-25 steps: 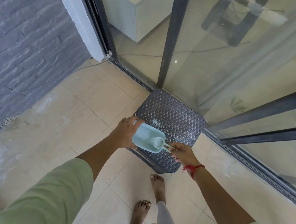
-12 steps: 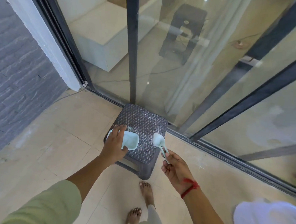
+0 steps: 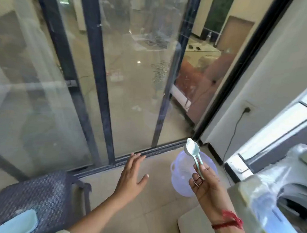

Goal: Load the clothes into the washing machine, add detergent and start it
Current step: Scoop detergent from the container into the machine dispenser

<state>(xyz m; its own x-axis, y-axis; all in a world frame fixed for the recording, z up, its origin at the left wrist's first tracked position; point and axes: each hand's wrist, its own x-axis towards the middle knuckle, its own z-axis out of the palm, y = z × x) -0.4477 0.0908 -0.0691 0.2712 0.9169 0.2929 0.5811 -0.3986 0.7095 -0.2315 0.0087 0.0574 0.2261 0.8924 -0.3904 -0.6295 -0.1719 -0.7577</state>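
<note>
My right hand [image 3: 207, 186] pinches the handle of a pale green scoop [image 3: 192, 150], whose bowl holds white detergent powder and points up. My left hand [image 3: 131, 178] hovers empty over the floor with its fingers spread. The pale green detergent container [image 3: 15, 222] lies on the dark woven stool [image 3: 42, 196] at the lower left. At the right edge stands the washing machine [image 3: 275, 190], white with a plastic film over its top; its dark opening shows at the far right.
A translucent lilac basket [image 3: 181, 180] sits on the tiled floor behind my right hand. Dark-framed glass sliding doors [image 3: 98, 79] fill the back. A black cable runs down the white wall from a socket [image 3: 247, 110] beside the machine.
My left hand has let go of the container, which now lies on the stool. The view has swung right and up, bringing the washing machine into sight. The scoop stays in my right hand.
</note>
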